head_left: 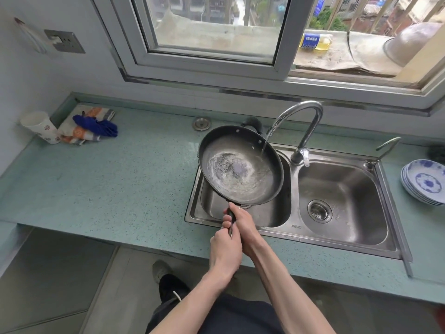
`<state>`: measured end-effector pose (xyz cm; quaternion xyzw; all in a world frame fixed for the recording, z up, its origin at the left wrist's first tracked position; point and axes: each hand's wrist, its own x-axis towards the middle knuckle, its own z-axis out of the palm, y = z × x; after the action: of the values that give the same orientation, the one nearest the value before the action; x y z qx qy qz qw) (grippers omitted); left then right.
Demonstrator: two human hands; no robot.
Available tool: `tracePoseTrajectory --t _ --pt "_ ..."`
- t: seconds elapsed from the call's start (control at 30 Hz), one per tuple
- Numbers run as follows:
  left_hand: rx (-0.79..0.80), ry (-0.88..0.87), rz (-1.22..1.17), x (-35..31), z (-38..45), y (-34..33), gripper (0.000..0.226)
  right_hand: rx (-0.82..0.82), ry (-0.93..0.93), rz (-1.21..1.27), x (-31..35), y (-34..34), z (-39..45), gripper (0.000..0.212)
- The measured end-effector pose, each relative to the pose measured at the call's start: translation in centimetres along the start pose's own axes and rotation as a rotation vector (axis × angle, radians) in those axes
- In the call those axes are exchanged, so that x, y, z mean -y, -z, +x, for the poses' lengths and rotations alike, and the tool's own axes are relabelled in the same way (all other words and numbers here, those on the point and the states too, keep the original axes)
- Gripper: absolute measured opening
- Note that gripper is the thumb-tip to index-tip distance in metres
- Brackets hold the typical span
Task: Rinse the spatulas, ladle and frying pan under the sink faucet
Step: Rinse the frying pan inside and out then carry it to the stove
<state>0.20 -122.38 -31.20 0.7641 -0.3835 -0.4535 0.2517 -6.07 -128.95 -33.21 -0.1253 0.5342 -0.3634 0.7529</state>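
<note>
- The frying pan [240, 165] is held over the left sink [240, 213] basin, bowl far, handle pointing near.
- Its handle is gripped by the left hand [225, 247] and right hand [240, 222].
- Faucet [301, 126] water is received at its right rim.

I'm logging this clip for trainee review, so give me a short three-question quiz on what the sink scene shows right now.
1. True or false: both hands grip the handle of the frying pan.
2. Where does the water from the faucet land? A) in the right basin B) inside the pan, near its far right rim C) on the countertop
3. Fill in: a stack of blue and white ____ sits on the counter to the right of the sink.

Key
1. True: the left hand holds the handle's end, the right hand nearer the pan.
2. B
3. plates
</note>
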Motion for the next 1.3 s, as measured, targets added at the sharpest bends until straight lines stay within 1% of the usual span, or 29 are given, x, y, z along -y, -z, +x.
tracePoseTrajectory --t 0.03,0.1,0.23,0.37,0.43,0.5,0.57,0.7,0.83,0.93,1.03,1.1,1.17,1.23,1.3 --pt "-0.007 0.002 0.035 -0.1 0.2 0.2 0.058 -0.006 -0.009 0.014 0.1 -0.3 -0.1 0.027" --pt "0.037 0.024 0.029 -0.5 0.3 0.7 0.053 -0.035 -0.019 0.021 0.1 -0.6 -0.1 0.028" --pt "0.173 0.16 -0.189 -1.4 -0.2 0.7 0.051 -0.113 0.005 -0.055 0.1 -0.2 -0.1 0.027" --pt "0.316 0.24 -0.37 -1.3 -0.7 0.6 0.053 -0.211 0.076 -0.218 -0.1 0.4 0.0 0.026" --pt "0.356 0.245 -0.441 -1.1 -0.8 0.5 0.056 -0.256 0.134 -0.377 -0.2 1.0 0.3 0.024" --pt "0.385 0.243 -0.49 -0.9 -0.8 0.3 0.055 -0.286 0.162 -0.524 -0.4 1.9 0.7 0.031" --pt "0.395 0.221 -0.492 -0.6 -0.8 -0.1 0.055 -0.278 0.177 -0.571 -0.6 2.7 1.0 0.036" --pt "0.325 0.125 -0.42 0.7 -0.8 -1.1 0.052 -0.19 0.188 -0.387 -0.9 2.4 -0.2 0.024" --pt "0.23 0.061 -0.284 2.0 -0.6 -0.8 0.048 -0.067 0.166 -0.284 -1.9 2.3 0.0 0.028" --pt "0.151 0.012 -0.169 1.8 -0.5 -0.3 0.049 -0.037 0.145 -0.201 -2.1 1.7 0.2 0.026" --pt "0.106 -0.005 -0.121 1.0 -0.6 0.0 0.051 -0.044 0.107 -0.157 -1.6 1.1 0.1 0.025" --pt "0.121 0.017 -0.12 0.2 -0.7 0.0 0.054 -0.077 0.086 -0.152 -0.9 0.8 0.1 0.026" --pt "0.167 0.09 -0.173 -0.9 -0.6 0.1 0.055 -0.111 0.066 -0.142 -0.1 0.6 -0.1 0.026" --pt "0.228 0.162 -0.248 -1.8 -0.7 0.2 0.051 -0.139 0.063 -0.148 0.6 0.5 -0.3 0.024" --pt "0.285 0.188 -0.298 -2.2 -0.7 0.4 0.048 -0.176 0.075 -0.178 0.9 0.6 -0.4 0.023"
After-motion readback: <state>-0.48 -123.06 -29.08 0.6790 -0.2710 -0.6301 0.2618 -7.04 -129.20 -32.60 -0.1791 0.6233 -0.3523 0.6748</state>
